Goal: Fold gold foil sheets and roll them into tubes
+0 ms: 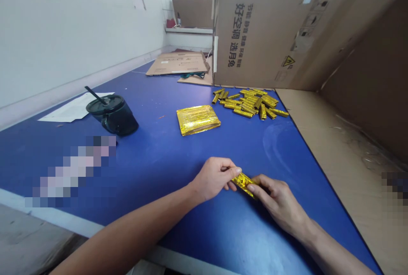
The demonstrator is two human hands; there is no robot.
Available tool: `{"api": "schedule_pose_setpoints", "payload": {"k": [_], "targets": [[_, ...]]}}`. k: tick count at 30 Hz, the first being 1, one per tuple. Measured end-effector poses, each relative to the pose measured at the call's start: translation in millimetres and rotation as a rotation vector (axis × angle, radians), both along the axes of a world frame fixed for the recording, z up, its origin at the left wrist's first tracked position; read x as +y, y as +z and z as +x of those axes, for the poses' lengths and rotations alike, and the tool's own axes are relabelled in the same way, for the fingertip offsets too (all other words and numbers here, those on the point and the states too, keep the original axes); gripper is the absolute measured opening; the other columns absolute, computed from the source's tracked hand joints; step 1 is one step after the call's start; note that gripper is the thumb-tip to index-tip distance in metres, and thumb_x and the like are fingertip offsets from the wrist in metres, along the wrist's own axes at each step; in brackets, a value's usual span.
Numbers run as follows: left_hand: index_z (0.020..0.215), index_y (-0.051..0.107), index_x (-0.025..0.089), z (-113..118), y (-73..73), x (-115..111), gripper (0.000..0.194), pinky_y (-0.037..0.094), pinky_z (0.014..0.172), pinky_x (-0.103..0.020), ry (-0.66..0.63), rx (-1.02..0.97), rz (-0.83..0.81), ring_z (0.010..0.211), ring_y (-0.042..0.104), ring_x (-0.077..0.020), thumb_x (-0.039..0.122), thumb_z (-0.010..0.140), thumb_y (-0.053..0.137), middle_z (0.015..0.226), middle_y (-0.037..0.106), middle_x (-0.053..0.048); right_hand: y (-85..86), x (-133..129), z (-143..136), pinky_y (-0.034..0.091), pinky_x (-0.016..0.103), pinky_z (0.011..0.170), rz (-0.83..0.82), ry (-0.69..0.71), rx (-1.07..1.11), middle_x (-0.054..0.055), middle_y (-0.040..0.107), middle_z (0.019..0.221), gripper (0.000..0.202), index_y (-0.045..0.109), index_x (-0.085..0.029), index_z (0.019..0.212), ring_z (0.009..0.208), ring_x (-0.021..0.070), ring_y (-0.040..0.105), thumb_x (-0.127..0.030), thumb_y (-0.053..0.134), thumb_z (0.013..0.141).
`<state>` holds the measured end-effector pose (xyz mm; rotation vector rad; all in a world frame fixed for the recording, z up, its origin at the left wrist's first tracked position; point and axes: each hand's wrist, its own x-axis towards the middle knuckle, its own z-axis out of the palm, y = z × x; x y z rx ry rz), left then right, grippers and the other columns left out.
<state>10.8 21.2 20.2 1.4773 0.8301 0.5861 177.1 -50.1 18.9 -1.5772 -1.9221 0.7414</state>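
A narrow gold foil box (243, 181) is held between my two hands above the front of the blue table. My left hand (216, 177) pinches its far left end between thumb and fingers. On the near right end, my right hand (276, 192) grips it with the thumb on top. My fingers cover both ends of the box. Beyond the hands lies a flat stack of shiny gold foil sheets (198, 119). To its right is a loose pile of small gold boxes (251, 101), several lying across one another.
A dark lidded mug (116, 115) with a stick in its lid stands at left, by a white paper (68, 109). Flattened cardboard (178, 63) lies at the back. A large cardboard carton (264, 28) walls off the back right of the blue table (153, 160).
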Motion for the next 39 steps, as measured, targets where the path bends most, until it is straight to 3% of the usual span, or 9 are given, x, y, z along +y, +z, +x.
{"api": "schedule_pose_setpoints", "payload": {"k": [9,15,18,23,26,29,33,39], "targets": [[0.066,0.052,0.012,1,-3.7,-1,0.021,0.038,0.041,-0.015,0.009,0.009,0.029,0.043,0.053,-0.0068,0.029,0.078,0.048,0.051,0.055,0.001,-3.6,0,-2,0.029,0.02,0.046,0.05,0.046,0.019,-0.005,0.036,0.053,0.031,0.044,-0.019,0.061,0.047,0.0089,0.034,-0.033,0.035,0.087],[0.067,0.051,0.014,3,-8.6,-1,0.02,0.035,0.04,-0.016,0.038,0.05,0.109,0.039,0.048,-0.0066,0.028,0.079,0.044,0.045,0.049,0.005,-2.5,-2,-3,0.031,0.018,0.041,-0.199,0.009,0.207,-0.005,0.042,0.053,0.03,0.053,-0.017,0.073,0.044,0.0078,0.039,-0.038,0.035,0.086],[0.066,0.051,0.015,3,-7.9,-3,0.021,0.034,0.043,-0.017,0.073,0.136,0.23,0.04,0.045,-0.0067,0.029,0.08,0.042,0.043,0.046,0.006,-0.4,0,-5,0.033,0.019,0.042,-0.214,-0.025,0.246,-0.004,0.045,0.054,0.03,0.054,-0.017,0.075,0.046,0.0081,0.041,-0.037,0.036,0.085],[0.069,0.053,0.016,6,-7.2,3,0.024,0.035,0.047,-0.018,0.066,0.307,0.418,0.045,0.048,-0.0081,0.03,0.082,0.039,0.051,0.052,0.004,-1.1,10,-4,0.036,0.021,0.051,-0.062,-0.093,0.139,-0.001,0.051,0.06,0.03,0.057,-0.017,0.066,0.056,0.0113,0.046,-0.034,0.04,0.083],[0.075,0.055,0.015,12,-6.7,17,0.025,0.036,0.05,-0.019,-0.003,0.465,0.533,0.051,0.051,-0.0099,0.029,0.084,0.036,0.056,0.056,0.002,-6.9,15,-3,0.037,0.022,0.051,-0.041,-0.172,0.082,-0.001,0.055,0.062,0.023,0.057,-0.017,0.079,0.055,0.0124,0.049,-0.032,0.04,0.082],[0.067,0.057,0.017,19,-4.9,35,0.021,0.037,0.054,-0.021,-0.069,0.552,0.577,0.058,0.054,-0.0124,0.029,0.079,0.045,0.059,0.058,0.001,-13.5,17,-3,0.038,0.024,0.054,0.037,-0.235,-0.06,-0.001,0.059,0.066,0.018,0.053,-0.018,0.09,0.057,0.0135,0.052,-0.029,0.041,0.082],[0.064,0.058,0.018,28,-1.8,51,0.016,0.039,0.059,-0.024,-0.134,0.677,0.637,0.067,0.057,-0.0172,0.03,0.074,0.051,0.068,0.06,-0.002,-17.2,18,-5,0.039,0.025,0.058,0.144,-0.204,-0.307,0.001,0.061,0.072,0.017,0.055,-0.019,0.084,0.065,0.015,0.056,-0.026,0.04,0.083],[0.075,0.057,0.02,34,-2.1,55,0.013,0.04,0.063,-0.026,-0.196,0.769,0.73,0.076,0.058,-0.0204,0.031,0.076,0.051,0.077,0.062,-0.003,-16.7,17,-8,0.039,0.023,0.053,0.253,-0.186,-0.547,0.004,0.059,0.08,0.025,0.061,-0.021,0.085,0.068,0.0148,0.056,-0.027,0.036,0.085]]}}
